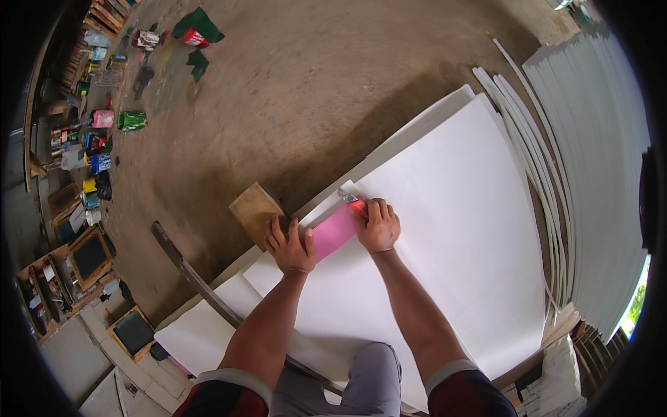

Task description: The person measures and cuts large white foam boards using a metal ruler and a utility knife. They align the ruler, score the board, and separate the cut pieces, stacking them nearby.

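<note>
A small pink rectangular sheet [332, 233] lies near the far edge of a large white sheet [458, 208]. My left hand [286, 249] rests with its fingers spread at the pink sheet's left end, its thumb on or beside the pink. In my right hand [379, 226] is a red utility knife [357, 207] with a grey metal front end, held at the pink sheet's right end. The knife's tip points away from me to the left, near the white edge; whether a blade touches the sheet cannot be seen. Just beyond my left fingers sits a brown wooden board [256, 210].
More white sheets lie stacked underneath. White strips [531, 149] and grey corrugated sheets [590, 153] line the right side. Paint cans, such as a green can [131, 121], stand on the floor to the left. A dark curved bar [201, 278] crosses the sheets' left part.
</note>
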The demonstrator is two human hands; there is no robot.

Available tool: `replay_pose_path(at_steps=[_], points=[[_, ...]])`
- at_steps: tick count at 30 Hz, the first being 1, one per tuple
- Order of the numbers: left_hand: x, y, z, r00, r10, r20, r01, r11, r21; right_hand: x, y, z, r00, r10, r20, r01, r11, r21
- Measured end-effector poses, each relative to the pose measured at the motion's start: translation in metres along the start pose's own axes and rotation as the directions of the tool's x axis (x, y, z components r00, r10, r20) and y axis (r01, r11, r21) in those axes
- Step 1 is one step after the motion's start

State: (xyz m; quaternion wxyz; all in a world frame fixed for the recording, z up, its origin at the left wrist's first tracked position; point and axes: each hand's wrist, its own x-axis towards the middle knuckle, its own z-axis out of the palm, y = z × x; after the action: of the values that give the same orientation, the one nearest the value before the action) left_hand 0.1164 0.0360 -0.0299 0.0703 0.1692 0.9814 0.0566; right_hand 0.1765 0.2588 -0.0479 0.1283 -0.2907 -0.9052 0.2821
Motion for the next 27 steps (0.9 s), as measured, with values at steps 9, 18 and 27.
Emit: replay_pose_path(at_steps=[9, 18, 27], points=[[0.002, 0.01, -0.023, 0.944, 0.329, -0.03, -0.33, 0.941, -0.071, -0.001, 0.006, 0.012, 0.988, 0.104, -0.117, -0.095, 0.992, 0.08], [0.018, 0.014, -0.027, 0.954, 0.298, -0.02, -0.299, 0.951, -0.074, -0.003, 0.001, 0.005, 0.99, 0.111, -0.086, -0.095, 0.981, 0.171], [0.016, 0.017, -0.023, 0.976, 0.213, 0.04, -0.211, 0.976, -0.052, -0.007, 0.005, 0.016, 0.994, 0.085, -0.062, -0.077, 0.989, 0.128]])
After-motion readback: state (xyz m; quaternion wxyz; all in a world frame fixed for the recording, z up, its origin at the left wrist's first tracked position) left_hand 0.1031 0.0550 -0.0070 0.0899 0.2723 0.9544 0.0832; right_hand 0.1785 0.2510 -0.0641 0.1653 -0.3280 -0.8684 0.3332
